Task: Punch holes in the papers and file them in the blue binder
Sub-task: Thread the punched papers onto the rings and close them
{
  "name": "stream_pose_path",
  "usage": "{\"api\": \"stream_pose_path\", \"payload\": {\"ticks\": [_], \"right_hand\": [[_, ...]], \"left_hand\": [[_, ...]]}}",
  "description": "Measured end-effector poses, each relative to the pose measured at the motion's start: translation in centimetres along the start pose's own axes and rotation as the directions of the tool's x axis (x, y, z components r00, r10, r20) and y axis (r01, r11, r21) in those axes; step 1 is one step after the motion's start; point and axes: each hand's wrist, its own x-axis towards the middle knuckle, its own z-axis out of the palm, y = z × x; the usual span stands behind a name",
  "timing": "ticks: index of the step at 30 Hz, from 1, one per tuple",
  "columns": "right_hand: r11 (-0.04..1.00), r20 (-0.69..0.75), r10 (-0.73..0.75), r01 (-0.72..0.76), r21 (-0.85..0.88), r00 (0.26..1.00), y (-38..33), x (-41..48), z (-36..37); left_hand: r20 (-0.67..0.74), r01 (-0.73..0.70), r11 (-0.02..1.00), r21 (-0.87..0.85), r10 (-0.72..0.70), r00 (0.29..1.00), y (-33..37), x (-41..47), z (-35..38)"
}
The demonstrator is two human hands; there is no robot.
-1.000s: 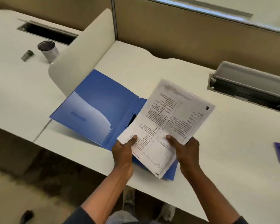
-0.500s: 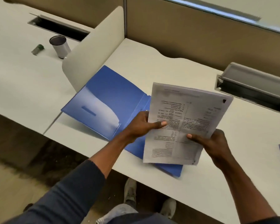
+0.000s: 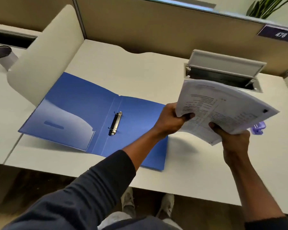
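Both hands hold the papers (image 3: 223,107) off the desk (image 3: 140,68). The left hand (image 3: 171,120) pinches the stack's left edge, thumb on top and fingers curled beneath. The right hand (image 3: 233,138) clamps the near edge the same way, thumb pressed on the printed face. With 2 grips on adjoining edges the sheets stay squared together, though the stack bows upward between them, which suggests a fairly thick, floppy bundle that would fan out if either pinch loosened. The blue binder (image 3: 83,103) lies flat and open on the desk, left of the left hand and partly under that forearm. Its ring clip (image 3: 115,123) sits bare in the spine fold with no sheets on it, so it looks laid out ready to receive pages. A purple hole punch (image 3: 258,128) sits on the desk just right of the right hand, mostly hidden under the stack's right corner. The papers being carried on that side fits punching as the step in hand. Whether the sheets already have holes cannot be told. The next move likely calls for freeing 1 hand to work the punch while the other keeps the edges aligned.
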Motion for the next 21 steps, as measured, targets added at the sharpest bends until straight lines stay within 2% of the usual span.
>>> {"api": "stream_pose_path", "payload": {"ticks": [6, 14, 21], "right_hand": [[0.997, -0.048, 0.071, -0.071, -0.003, 0.996, 2.8, -1.5, -2.3], [1.0, -0.084, 0.02, -0.019, 0.01, 0.996, 2.8, -1.4, -2.2], [0.991, -0.076, 0.076, -0.084, -0.106, 0.994, 3.2, -1.4, -1.8]], "left_hand": [[0.056, 0.056, 0.996, 0.074, -0.061, 0.997, -3.2, -0.3, 2.1], [-0.003, 0.057, 0.997, 0.049, -0.057, 0.998, -4.1, -0.2, 3.2], [0.001, 0.108, 0.99, 0.094, -0.109, 0.994, -4.4, -0.5, 3.4]]}}
